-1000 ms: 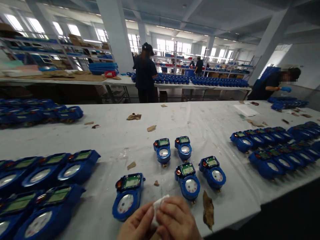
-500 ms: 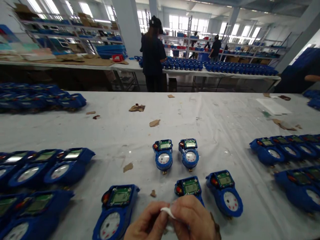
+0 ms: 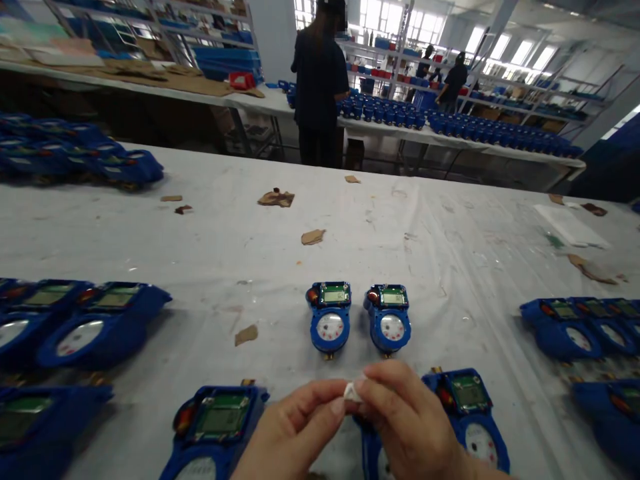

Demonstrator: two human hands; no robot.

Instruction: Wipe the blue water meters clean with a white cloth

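Between the fingertips of my left hand (image 3: pixel 303 427) and my right hand (image 3: pixel 407 420) is a small crumpled white piece (image 3: pixel 353 392), thin like paper or cloth; its exact kind is unclear. Both hands pinch it above a blue meter (image 3: pixel 371 447), which they largely cover. Another blue meter (image 3: pixel 467 407), with a green circuit board and a round white dial, lies right beside my right hand. To the left of my left hand sits a similar meter (image 3: pixel 220 420). Two more, a left meter (image 3: pixel 330 317) and a right meter (image 3: pixel 389 317), stand just beyond my hands.
Rows of meters line the left (image 3: pixel 105 313) and right (image 3: pixel 575 323) of the white-covered table (image 3: pixel 225 247). Scraps of cardboard (image 3: pixel 313 237) and a white slab (image 3: pixel 570 225) lie farther back. A person (image 3: pixel 320 87) stands at another table behind, with more people beyond.
My hands have risen slightly in view, still pinching the white piece, which now looks more bunched up. The camera has tilted and turned a little, shifting the scene.
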